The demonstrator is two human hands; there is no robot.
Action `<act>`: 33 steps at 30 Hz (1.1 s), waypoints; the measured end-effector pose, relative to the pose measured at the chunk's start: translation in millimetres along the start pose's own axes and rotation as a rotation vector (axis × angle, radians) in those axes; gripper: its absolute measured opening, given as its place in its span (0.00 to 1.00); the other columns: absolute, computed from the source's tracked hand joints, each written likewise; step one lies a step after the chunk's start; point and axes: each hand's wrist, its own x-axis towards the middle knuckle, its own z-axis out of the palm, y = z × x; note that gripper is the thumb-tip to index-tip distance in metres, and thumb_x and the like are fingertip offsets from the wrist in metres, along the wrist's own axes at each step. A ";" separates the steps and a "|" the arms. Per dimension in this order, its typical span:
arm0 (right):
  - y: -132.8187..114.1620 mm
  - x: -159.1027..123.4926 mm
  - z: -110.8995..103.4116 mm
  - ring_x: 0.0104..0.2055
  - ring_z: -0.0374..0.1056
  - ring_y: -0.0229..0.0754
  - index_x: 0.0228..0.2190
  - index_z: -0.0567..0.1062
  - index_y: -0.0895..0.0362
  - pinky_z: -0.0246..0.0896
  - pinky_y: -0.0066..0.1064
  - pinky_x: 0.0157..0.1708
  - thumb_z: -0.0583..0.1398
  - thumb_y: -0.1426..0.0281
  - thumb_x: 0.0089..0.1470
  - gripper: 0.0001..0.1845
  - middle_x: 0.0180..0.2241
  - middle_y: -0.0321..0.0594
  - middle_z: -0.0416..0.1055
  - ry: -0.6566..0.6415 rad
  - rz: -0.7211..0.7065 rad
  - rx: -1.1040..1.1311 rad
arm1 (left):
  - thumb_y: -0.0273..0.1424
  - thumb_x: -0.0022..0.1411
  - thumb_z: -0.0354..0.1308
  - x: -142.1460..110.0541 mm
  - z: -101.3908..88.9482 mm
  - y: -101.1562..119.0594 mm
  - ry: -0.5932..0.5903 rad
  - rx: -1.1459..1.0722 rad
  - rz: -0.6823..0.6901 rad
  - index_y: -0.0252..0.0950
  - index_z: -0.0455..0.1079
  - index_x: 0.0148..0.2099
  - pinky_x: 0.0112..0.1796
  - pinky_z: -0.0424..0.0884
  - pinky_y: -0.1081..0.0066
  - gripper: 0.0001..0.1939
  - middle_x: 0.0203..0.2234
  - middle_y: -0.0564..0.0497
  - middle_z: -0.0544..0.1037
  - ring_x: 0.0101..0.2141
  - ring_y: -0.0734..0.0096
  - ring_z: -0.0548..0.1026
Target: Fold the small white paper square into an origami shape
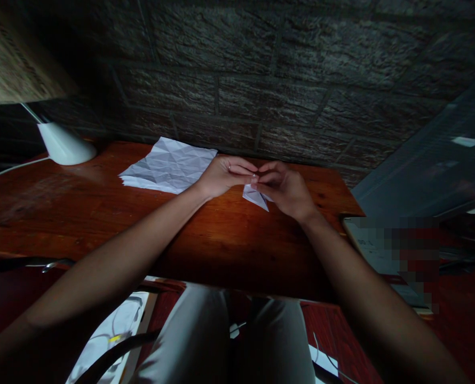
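Between my two hands is a small piece of folded white paper point(255, 197), its pointed flaps hanging below the fingers. My left hand point(225, 175) comes in from the left, thumb and fingers pinched on the paper's upper end. From the other side my right hand point(285, 186) pinches the same end, its fingertips meeting those of the left. The fingers cover the top of the folded paper. Just left of my left hand lies a stack of creased white paper sheets point(169, 162), marked with a grid of triangular folds.
A wooden table point(221, 240) stands against a dark brick wall point(237, 80). At its left is a lamp with a white base point(67, 145) and a woven shade point(17, 58); a white cable trails off left. A box point(365, 240) stands beside the table's right edge.
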 end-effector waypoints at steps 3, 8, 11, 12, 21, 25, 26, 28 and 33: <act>0.9 0.1 0.6 0.39 0.82 0.49 0.41 0.75 0.51 0.75 0.45 0.47 0.74 0.55 0.49 0.23 0.34 0.38 0.84 0.000 -0.014 -0.003 | 0.32 0.46 0.80 0.0 0.9 1.0 0.011 -0.004 -0.003 0.35 0.82 0.38 0.48 0.81 0.59 0.17 0.33 0.49 0.88 0.37 0.62 0.86; 1.7 -0.9 2.9 0.39 0.82 0.49 0.41 0.75 0.50 0.75 0.45 0.48 0.76 0.52 0.46 0.27 0.34 0.38 0.84 0.010 -0.035 0.021 | 0.30 0.45 0.80 -1.5 1.9 2.8 0.036 -0.040 0.015 0.35 0.81 0.38 0.45 0.81 0.62 0.17 0.31 0.49 0.88 0.35 0.64 0.86; 1.0 -1.5 4.5 0.39 0.82 0.50 0.40 0.75 0.50 0.75 0.46 0.50 0.77 0.50 0.44 0.28 0.34 0.38 0.84 0.029 -0.019 0.016 | 0.31 0.46 0.80 -1.3 1.4 1.8 0.034 -0.038 0.023 0.34 0.80 0.38 0.44 0.81 0.61 0.17 0.31 0.49 0.88 0.35 0.63 0.86; 0.6 -1.6 5.0 0.39 0.82 0.49 0.40 0.75 0.50 0.75 0.46 0.50 0.77 0.50 0.44 0.28 0.34 0.37 0.84 0.035 -0.016 0.022 | 0.31 0.46 0.79 -0.9 1.0 1.3 0.031 -0.030 0.026 0.34 0.80 0.39 0.45 0.81 0.61 0.18 0.32 0.49 0.88 0.35 0.63 0.86; -3.4 -0.7 4.5 0.38 0.82 0.49 0.39 0.75 0.51 0.76 0.47 0.49 0.78 0.50 0.41 0.30 0.33 0.36 0.84 0.043 0.036 0.089 | 0.31 0.48 0.79 0.3 -2.8 1.1 -0.037 -0.001 0.011 0.35 0.83 0.44 0.51 0.79 0.58 0.20 0.37 0.47 0.88 0.40 0.61 0.86; -3.9 -1.3 3.9 0.39 0.83 0.50 0.39 0.75 0.50 0.76 0.48 0.50 0.79 0.51 0.39 0.31 0.33 0.36 0.84 0.014 0.077 0.106 | 0.30 0.48 0.79 -0.1 -2.7 1.9 -0.003 0.023 -0.023 0.34 0.84 0.40 0.51 0.79 0.57 0.16 0.36 0.46 0.88 0.40 0.60 0.86; -4.2 -1.3 3.9 0.40 0.83 0.51 0.39 0.75 0.50 0.76 0.49 0.50 0.79 0.51 0.40 0.31 0.33 0.36 0.84 0.009 0.081 0.115 | 0.30 0.47 0.79 -0.2 -2.3 2.2 0.006 0.018 -0.030 0.34 0.83 0.39 0.51 0.79 0.57 0.15 0.36 0.46 0.88 0.39 0.61 0.86; -5.0 -1.4 3.8 0.40 0.83 0.51 0.39 0.75 0.50 0.76 0.49 0.50 0.79 0.51 0.39 0.31 0.33 0.36 0.84 -0.003 0.081 0.141 | 0.29 0.47 0.79 -0.4 -1.4 3.3 0.027 0.001 -0.040 0.35 0.83 0.38 0.51 0.80 0.57 0.14 0.34 0.47 0.88 0.39 0.61 0.86; -7.5 -1.4 4.3 0.40 0.82 0.51 0.38 0.75 0.50 0.76 0.49 0.50 0.79 0.52 0.39 0.30 0.33 0.36 0.84 -0.026 0.082 0.168 | 0.27 0.46 0.79 -1.3 -2.0 5.9 0.031 -0.018 -0.077 0.34 0.83 0.37 0.51 0.79 0.57 0.14 0.34 0.46 0.88 0.38 0.61 0.86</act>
